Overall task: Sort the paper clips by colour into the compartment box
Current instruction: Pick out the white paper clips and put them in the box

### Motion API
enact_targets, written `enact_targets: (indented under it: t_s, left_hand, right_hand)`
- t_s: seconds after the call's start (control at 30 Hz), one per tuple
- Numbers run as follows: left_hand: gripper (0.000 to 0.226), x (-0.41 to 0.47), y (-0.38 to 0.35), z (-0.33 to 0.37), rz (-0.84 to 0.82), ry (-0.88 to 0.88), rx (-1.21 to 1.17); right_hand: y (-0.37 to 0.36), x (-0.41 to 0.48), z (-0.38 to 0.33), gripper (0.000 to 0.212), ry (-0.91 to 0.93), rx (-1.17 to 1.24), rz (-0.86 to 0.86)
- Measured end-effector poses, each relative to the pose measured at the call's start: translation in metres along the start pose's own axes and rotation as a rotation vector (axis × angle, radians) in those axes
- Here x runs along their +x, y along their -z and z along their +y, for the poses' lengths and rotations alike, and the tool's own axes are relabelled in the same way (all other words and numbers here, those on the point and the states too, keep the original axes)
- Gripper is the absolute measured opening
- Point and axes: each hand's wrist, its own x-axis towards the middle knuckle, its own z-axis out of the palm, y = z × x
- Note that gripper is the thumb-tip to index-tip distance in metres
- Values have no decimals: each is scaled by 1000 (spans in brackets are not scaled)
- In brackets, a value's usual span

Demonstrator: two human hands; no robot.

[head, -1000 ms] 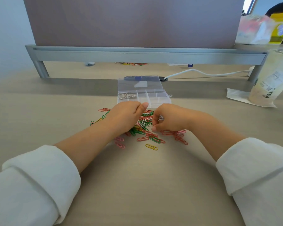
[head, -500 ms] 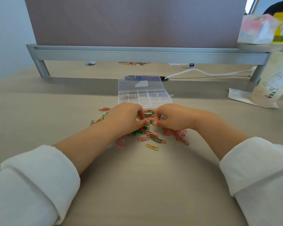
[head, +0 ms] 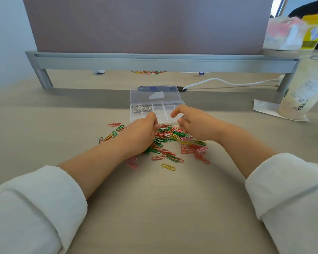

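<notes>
Two bare forearms come in from the near edge of the desk (head: 44, 125), white sleeves (head: 37, 208) rolled back, and draw together over the clips (head: 170, 139). Your left hand (head: 140, 136) lies low on the left part of that heap, knuckles up and wrist close to the desk. Its fingers are curled under, and its thumb (head: 152, 119) is pressed down against the forefinger, just at the near wall of the box (head: 136, 117). The fingertips are hidden beneath the hand, so you cannot tell whether they have closed on a clip. Two pink clips (head: 132, 164) lie by that wrist, and a yellow clip (head: 168, 166) lies alone on the near side of the heap. The box sits just beyond the heap with its lid (head: 145, 96) folded back away from you. The silver clips (head: 140, 109) are in its far left compartment. Your right hand (head: 195, 125) is held a little above the right part of the heap. Its forefinger (head: 174, 113) points left over the near right compartments, with the thumb below it and apart from it. The other fingers are loosely curled, so the hand is relaxed rather than pinched. Far to the right, well apart from the hands, a cup (head: 301, 96) stands on a napkin (head: 264, 109). A white cable (head: 228, 82) runs behind the box.
</notes>
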Motion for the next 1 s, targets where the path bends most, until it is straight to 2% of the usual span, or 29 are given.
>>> enact_targets:
  t_s: [0.07,0.2,0.27,0.33,0.4,0.5,0.67,0.83,1.0]
  left_hand:
    - [10,2,-1,-2,15,-12,-52]
    - [25,3,0,-4,-10,-43,-117]
    - [25,4,0,-5,-21,-48,-130]
    - [25,7,2,-3,24,-39,-155]
    - [35,11,3,1,80,-52,-148]
    - [44,18,3,7,85,-57,-84]
    - [30,27,-2,10,56,-50,-125]
    - [31,22,-3,2,-4,-95,-117]
    - [23,18,3,4,6,-189,158]
  right_hand:
    - [1,1,2,23,-17,-17,-8]
    - [3,0,7,27,-60,-13,-17]
    - [3,-1,6,30,-66,-40,-25]
    - [2,-1,6,41,-69,-68,-19]
    - [0,1,8,47,-80,-71,8]
    - [1,1,10,36,-104,-98,47]
    - [1,-1,10,17,-134,-52,33]
    - [2,-1,10,14,-115,-51,15]
    - [1,-2,8,12,-48,-39,24]
